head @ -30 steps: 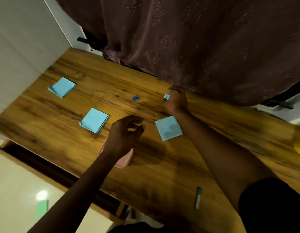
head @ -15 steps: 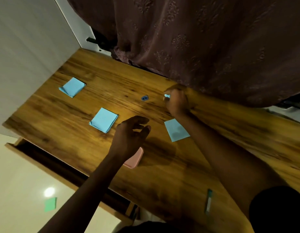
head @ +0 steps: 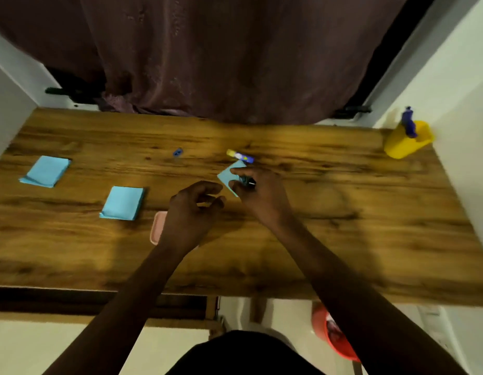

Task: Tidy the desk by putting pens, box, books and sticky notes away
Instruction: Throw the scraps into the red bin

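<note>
Right hand (head: 262, 196): up and to the right of the pink box (head: 157, 228), held above the desk (head: 343, 226); thumb and fingers pinch a small dark item (head: 248, 182) with a pale end. It is too small and blurred to tell what it is.
Left hand (head: 191, 212): directly over the pink box and covering its right part; the fingers are loosely curled and hold nothing, with their tips near the right hand.
Pink box: lies flat on the desk, with only its left edge showing past the left wrist.
Loose sticky note (head: 229, 174): light blue, up and to the right of the pink box, at the right hand's fingertips, which hide its near corner. I cannot tell whether the hand touches it.
Near pad (head: 123, 203): blue sticky notes just left of the pink box.
Far pad (head: 45, 171): blue sticky notes well to the left of the pink box, past the near pad.
Small blue piece (head: 177, 152): beyond the pink box, towards the curtain (head: 235, 63).
Yellow-and-purple stick (head: 240, 155): beyond and to the right of the pink box, just past the loose sticky note.
Yellow cup (head: 402, 143): well to the right of the pink box, at the desk's far right corner, with a purple thing (head: 409, 124) standing in it.
Orange bucket (head: 335, 339): on the floor below the desk, near and to the right of the pink box.
</note>
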A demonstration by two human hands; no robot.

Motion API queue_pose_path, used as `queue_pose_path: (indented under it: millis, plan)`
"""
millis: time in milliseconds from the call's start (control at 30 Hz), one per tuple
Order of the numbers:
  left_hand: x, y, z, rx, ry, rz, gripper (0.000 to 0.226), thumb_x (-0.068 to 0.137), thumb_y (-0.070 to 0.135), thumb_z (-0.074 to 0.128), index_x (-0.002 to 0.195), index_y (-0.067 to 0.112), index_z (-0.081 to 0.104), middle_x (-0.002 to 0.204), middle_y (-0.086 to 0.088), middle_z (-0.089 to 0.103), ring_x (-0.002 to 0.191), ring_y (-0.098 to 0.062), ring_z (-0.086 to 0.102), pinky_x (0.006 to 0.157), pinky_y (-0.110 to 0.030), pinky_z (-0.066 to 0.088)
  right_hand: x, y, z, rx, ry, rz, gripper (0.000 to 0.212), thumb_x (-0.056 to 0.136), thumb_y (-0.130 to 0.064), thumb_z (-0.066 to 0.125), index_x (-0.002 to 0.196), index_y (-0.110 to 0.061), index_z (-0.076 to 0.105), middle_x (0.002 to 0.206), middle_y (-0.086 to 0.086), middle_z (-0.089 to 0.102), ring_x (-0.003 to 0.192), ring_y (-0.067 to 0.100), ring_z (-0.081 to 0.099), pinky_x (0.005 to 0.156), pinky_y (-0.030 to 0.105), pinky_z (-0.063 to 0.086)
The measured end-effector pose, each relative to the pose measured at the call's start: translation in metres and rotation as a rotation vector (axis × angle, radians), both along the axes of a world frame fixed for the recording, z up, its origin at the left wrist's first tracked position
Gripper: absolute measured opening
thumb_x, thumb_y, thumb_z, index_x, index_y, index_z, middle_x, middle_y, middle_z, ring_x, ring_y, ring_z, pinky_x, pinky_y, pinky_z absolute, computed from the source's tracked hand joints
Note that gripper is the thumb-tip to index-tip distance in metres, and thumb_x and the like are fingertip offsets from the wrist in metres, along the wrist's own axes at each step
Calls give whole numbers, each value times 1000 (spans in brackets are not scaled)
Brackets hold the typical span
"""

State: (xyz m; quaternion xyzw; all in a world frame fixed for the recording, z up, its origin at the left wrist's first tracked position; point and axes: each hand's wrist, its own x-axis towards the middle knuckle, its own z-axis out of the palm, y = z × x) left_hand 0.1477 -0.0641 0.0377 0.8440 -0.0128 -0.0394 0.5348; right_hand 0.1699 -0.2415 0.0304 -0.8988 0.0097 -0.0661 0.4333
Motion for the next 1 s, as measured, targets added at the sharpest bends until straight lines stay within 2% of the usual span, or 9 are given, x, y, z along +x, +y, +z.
queue_pose_path:
  millis: [67,100,167,333,500,567,733,867,1000]
  plan:
    - [-11,-11,1,-14,5,-72,23,88,15,75,110,21,73,104,14,74,92,2,69,82,-15,55,-32,-15,6,58,-4,-55,32,90,-29,75,122,-26,75,123,-2,73,111,7,67,87,10,48]
    - [-16,-17,1,-3,-3,-105,24,87,15,76,110,21,73,104,15,74,92,4,69,81,-13,54,-47,-22,7,92,-7,-81,32,90,-29,75,122,-26,75,122,-3,73,111,5,66,88,13,51]
    - [-26,-30,0,1,-13,-150,22,87,18,77,108,24,74,103,17,74,91,6,68,78,-7,50,-75,-36,5,169,-9,-129,31,90,-28,75,120,-25,75,118,-6,75,107,0,67,89,16,53]
    - [-58,-76,-2,-4,13,-283,19,89,24,75,106,31,70,102,24,70,93,11,65,78,-8,48,-147,-76,-5,315,19,-326,27,89,-24,77,116,-20,77,108,-8,76,94,-2,70,83,19,55]
    - [-96,-122,-9,10,-53,-418,19,89,27,76,106,31,70,105,25,69,97,11,64,78,-6,49,-218,-119,-23,395,11,-505,28,87,-30,79,113,-17,77,102,-7,78,97,8,73,86,33,60]
    - [-110,-144,-12,7,-65,-467,18,89,27,76,106,30,71,104,25,69,98,11,64,76,-5,49,-242,-137,-27,425,0,-562,27,86,-32,79,111,-19,78,104,-8,78,99,8,73,87,34,59]
    - [-148,-204,-21,33,-52,-559,20,89,28,75,109,27,73,105,20,71,99,4,65,81,-18,55,-302,-186,-29,427,0,-696,21,88,-23,79,108,-16,79,102,-9,78,97,4,72,86,23,57]
    - [-184,-248,-34,28,-1,-615,22,89,24,75,110,20,74,102,15,73,96,7,66,83,-13,53,-353,-224,-45,382,56,-805,17,88,-26,79,104,-21,79,97,-12,77,95,1,71,87,25,57]
    - [-216,-279,-53,65,10,-676,23,89,24,74,112,18,73,102,13,72,92,8,66,77,-12,53,-395,-256,-69,294,185,-888,21,88,-29,78,108,-28,78,107,-14,76,101,2,69,92,27,55]
